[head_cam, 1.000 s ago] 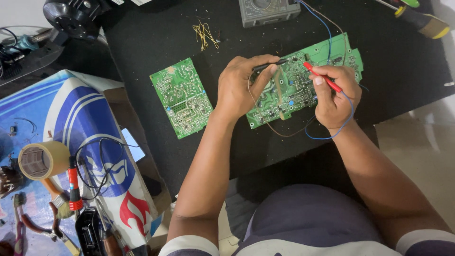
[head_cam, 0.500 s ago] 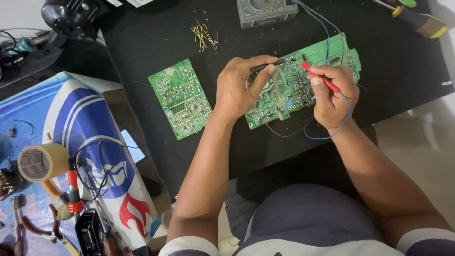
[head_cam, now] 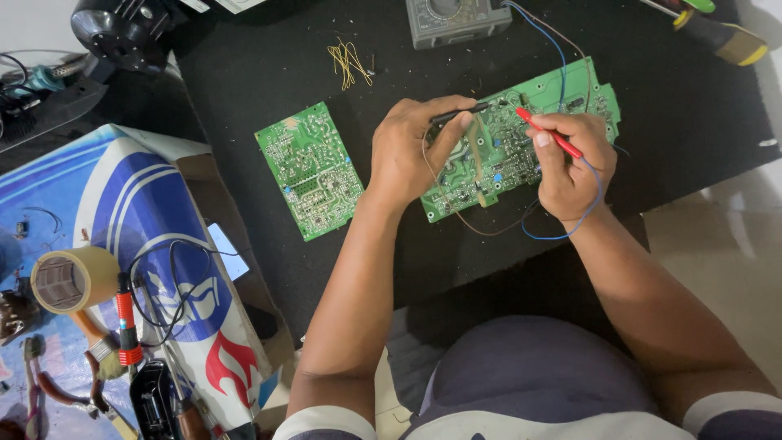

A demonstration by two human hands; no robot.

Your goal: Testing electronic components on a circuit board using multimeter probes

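My left hand (head_cam: 411,151) grips a black test probe (head_cam: 460,113) whose tip touches a long green circuit board (head_cam: 505,151) lying on a black mat (head_cam: 407,49). My right hand (head_cam: 570,163) pinches a red test probe (head_cam: 547,133) and presses its tip onto the same board near its top edge. Blue and brown leads (head_cam: 544,41) run from the probes up to a grey multimeter (head_cam: 456,18) at the top. A second, smaller green circuit board (head_cam: 309,169) lies to the left of my left hand, untouched.
A bundle of yellow wire bits (head_cam: 349,61) lies above the boards. A screwdriver (head_cam: 725,37) sits at the top right. On the left are a blue and white box (head_cam: 155,244), a tape roll (head_cam: 72,279), a red-handled tool (head_cam: 124,322), pliers (head_cam: 49,391) and a black round device (head_cam: 122,33).
Both hands and the long board sit slightly higher in view; the probes stay on the board with only small shifts of their tips.
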